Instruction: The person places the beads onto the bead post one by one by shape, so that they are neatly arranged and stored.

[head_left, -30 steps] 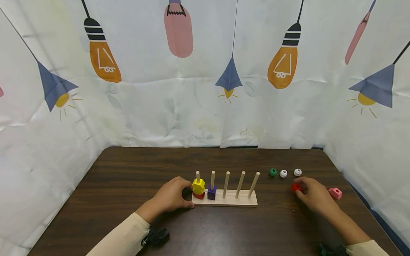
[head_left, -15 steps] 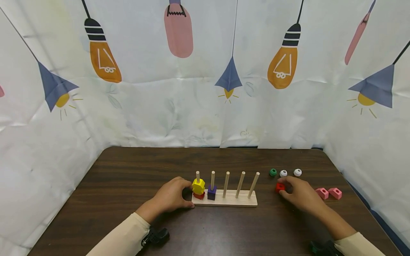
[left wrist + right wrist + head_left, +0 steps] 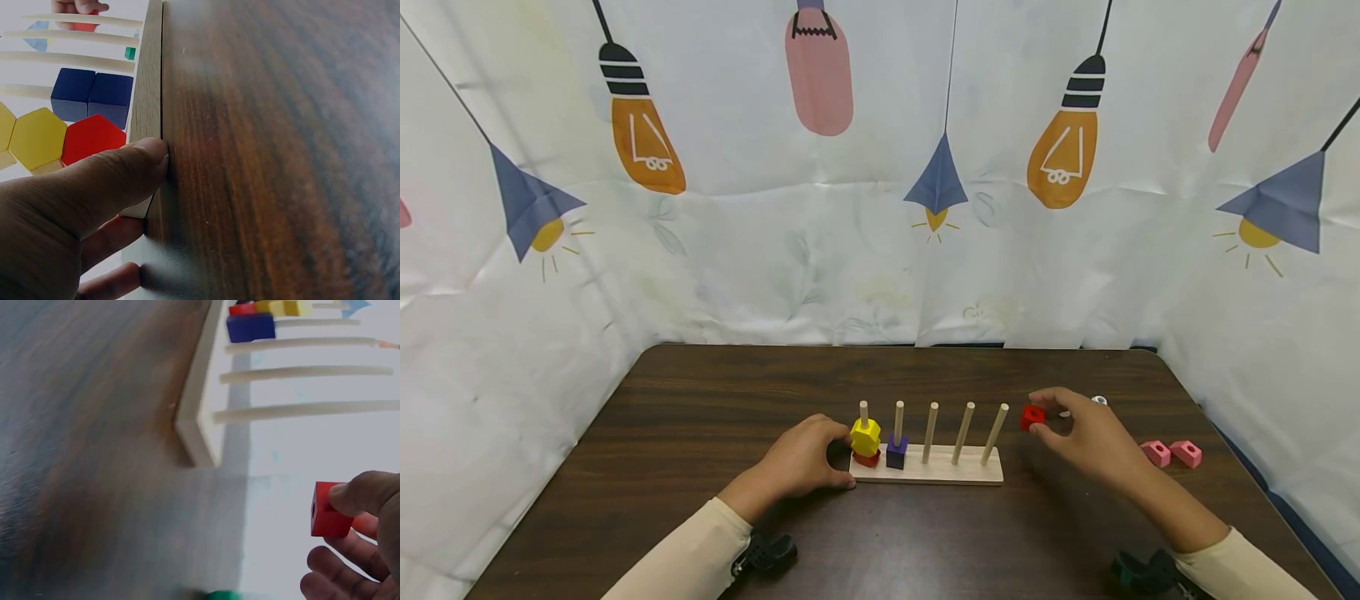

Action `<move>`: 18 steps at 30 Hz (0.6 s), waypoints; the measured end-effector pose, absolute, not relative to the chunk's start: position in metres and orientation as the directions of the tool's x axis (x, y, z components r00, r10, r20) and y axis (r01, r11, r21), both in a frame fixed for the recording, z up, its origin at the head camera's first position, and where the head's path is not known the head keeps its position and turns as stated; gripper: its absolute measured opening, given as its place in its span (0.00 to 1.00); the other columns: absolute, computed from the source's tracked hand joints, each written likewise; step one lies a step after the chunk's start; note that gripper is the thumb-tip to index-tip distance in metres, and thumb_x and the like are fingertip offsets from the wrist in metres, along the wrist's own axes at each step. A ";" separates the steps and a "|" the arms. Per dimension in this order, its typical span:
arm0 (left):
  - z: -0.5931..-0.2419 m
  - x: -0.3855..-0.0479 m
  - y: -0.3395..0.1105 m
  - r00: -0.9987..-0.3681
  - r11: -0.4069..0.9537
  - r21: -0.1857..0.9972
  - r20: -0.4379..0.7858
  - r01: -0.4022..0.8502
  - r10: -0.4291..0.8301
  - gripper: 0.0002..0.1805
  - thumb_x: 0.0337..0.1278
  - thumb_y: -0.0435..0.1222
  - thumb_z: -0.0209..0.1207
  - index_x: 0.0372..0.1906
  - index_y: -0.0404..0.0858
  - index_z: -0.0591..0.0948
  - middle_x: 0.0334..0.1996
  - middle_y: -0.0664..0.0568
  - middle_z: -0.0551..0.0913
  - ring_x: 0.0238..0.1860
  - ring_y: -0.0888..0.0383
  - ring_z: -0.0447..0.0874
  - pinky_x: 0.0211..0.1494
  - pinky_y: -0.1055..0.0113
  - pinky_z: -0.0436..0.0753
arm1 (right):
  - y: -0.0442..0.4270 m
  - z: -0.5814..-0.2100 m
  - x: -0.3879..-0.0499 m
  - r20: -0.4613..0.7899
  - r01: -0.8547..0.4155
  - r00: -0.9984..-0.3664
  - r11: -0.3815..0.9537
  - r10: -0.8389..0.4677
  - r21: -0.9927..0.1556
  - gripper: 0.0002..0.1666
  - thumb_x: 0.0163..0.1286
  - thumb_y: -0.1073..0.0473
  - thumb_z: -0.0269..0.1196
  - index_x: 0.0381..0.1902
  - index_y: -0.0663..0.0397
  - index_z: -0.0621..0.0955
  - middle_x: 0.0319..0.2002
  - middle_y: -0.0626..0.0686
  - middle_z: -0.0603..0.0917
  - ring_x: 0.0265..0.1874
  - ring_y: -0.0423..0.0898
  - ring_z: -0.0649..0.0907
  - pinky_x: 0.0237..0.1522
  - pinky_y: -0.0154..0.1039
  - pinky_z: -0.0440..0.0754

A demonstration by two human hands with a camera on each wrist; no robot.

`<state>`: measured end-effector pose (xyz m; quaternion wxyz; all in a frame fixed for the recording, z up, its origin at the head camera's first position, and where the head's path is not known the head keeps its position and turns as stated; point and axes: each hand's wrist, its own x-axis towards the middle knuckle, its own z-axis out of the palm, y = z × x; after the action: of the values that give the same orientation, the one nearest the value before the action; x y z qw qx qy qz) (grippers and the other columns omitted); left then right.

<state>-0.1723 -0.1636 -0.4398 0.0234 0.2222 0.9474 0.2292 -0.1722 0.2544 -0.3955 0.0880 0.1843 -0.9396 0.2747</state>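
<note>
A wooden base (image 3: pixel 932 472) with five upright pegs stands mid-table. Its leftmost peg carries yellow hexagonal blocks (image 3: pixel 865 437) above a red one (image 3: pixel 94 139); blue-purple blocks (image 3: pixel 896 452) sit on the second peg. The left hand (image 3: pixel 797 461) grips the base's left end, its thumb on the front edge in the left wrist view. Right of the base, the right hand (image 3: pixel 1093 437) pinches a red block (image 3: pixel 1032 417) between thumb and fingers, raised off the table. In the right wrist view, a hole shows in one face of the red block (image 3: pixel 331 512).
Two pink-red blocks (image 3: pixel 1186 453) lie at the table's right side. A white bead (image 3: pixel 1099 400) shows partly behind the right hand. A green piece (image 3: pixel 223 595) appears at the bottom of the right wrist view. A patterned white cloth (image 3: pixel 880 267) hangs around the table.
The right hand has carried the red block leftward and up towards the base, uncovering a second pink-red block and covering the green bead. The left hand has stayed in place.
</note>
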 end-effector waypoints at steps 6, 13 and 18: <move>-0.440 -0.172 -0.164 -0.900 0.796 0.443 0.058 0.412 0.432 0.24 0.36 0.48 0.83 0.40 0.45 0.85 0.40 0.58 0.82 0.45 0.56 0.79 0.49 0.52 0.81 | 0.245 -0.373 -0.166 0.287 -0.413 -0.908 0.766 -0.305 -0.492 0.24 0.63 0.64 0.74 0.57 0.53 0.82 0.44 0.47 0.86 0.36 0.46 0.82 0.34 0.41 0.80; -0.441 -0.173 -0.164 -0.900 0.795 0.446 0.061 0.411 0.431 0.24 0.36 0.47 0.83 0.40 0.45 0.85 0.39 0.57 0.82 0.44 0.56 0.79 0.48 0.53 0.81 | 0.240 -0.355 -0.162 0.291 -0.438 -0.898 0.742 -0.331 -0.507 0.24 0.64 0.63 0.74 0.58 0.50 0.82 0.44 0.46 0.87 0.36 0.43 0.83 0.32 0.39 0.81; -0.442 -0.173 -0.164 -0.901 0.798 0.442 0.060 0.410 0.430 0.24 0.36 0.48 0.83 0.40 0.45 0.85 0.40 0.57 0.81 0.44 0.57 0.79 0.48 0.53 0.81 | 0.237 -0.344 -0.159 0.305 -0.464 -0.885 0.721 -0.351 -0.515 0.23 0.65 0.61 0.74 0.58 0.49 0.82 0.43 0.45 0.86 0.35 0.40 0.84 0.27 0.37 0.78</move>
<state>-0.1734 -0.1639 -0.4420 0.0218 0.2216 0.9478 0.2283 -0.1595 0.2373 -0.3443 0.0932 0.2207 -0.9230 0.3011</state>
